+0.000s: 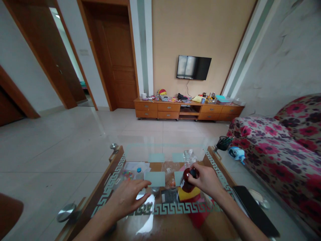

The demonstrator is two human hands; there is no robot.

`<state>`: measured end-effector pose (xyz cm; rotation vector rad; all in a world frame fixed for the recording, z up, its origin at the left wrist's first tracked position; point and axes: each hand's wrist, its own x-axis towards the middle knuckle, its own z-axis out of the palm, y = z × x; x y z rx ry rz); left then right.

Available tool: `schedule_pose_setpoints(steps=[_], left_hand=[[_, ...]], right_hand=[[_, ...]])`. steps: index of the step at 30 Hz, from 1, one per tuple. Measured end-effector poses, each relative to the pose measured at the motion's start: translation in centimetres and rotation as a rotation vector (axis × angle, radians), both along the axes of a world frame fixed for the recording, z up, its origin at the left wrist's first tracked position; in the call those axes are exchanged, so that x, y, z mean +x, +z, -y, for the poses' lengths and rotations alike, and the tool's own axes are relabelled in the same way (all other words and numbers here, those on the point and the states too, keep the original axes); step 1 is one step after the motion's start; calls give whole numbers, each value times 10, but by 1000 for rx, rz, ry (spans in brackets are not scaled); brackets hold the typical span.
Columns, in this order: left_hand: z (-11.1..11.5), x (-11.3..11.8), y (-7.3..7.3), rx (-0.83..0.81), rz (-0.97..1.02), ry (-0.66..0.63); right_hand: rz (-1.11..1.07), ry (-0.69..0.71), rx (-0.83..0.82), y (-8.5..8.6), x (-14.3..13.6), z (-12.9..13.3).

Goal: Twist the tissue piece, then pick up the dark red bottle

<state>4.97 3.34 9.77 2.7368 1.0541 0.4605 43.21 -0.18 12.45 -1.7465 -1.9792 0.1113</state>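
Observation:
A dark red-brown bottle (pixel 186 181) with a dark cap hangs tilted above the glass table (pixel 140 219), its cap pinched in the fingers of my right hand (pixel 203 178). Part of a white label shows on the bottle's lower left. My left hand (pixel 129 196) is held over the left part of the table with thumb and fingers apart and nothing between them. Just behind it is a clear bottle with a blue cap (pixel 139 170). A yellow item (pixel 189 194) and a dark flat packet (pixel 169 196) appear below the red-brown bottle.
A black flat object (pixel 254 209) lies at the right edge. Toward the far right corner are a black mesh pen holder (pixel 223 143) and a blue-white toy-like item (pixel 237 154). A flowered sofa (pixel 273 147) stands on the right; a low wooden cabinet (pixel 168 111) lies ahead.

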Motion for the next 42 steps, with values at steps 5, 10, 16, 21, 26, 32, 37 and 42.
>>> schedule_pose_setpoints(steps=[5, 10, 16, 21, 26, 32, 37, 42], left_hand=[[12, 16, 3, 58, 86, -46], [30, 34, 8, 2, 138, -122], [38, 43, -3, -37, 159, -79], [30, 39, -6, -13, 145, -48], [20, 27, -9, 23, 130, -19], [5, 0, -10, 53, 136, 73], [-17, -39, -8, 79, 145, 223], [-41, -80, -14, 119, 173, 437]], right_hand=[[-171, 130, 58, -5, -31, 15], [-398, 259, 132, -9, -74, 39], [-478, 336, 94, -8, -88, 49], [-198, 475, 160, -24, -65, 36], [-125, 494, 199, -28, -53, 29], [13, 349, 168, -24, -35, 12], [119, 230, 50, -35, -3, -11], [246, 42, -194, -54, 27, -25]])
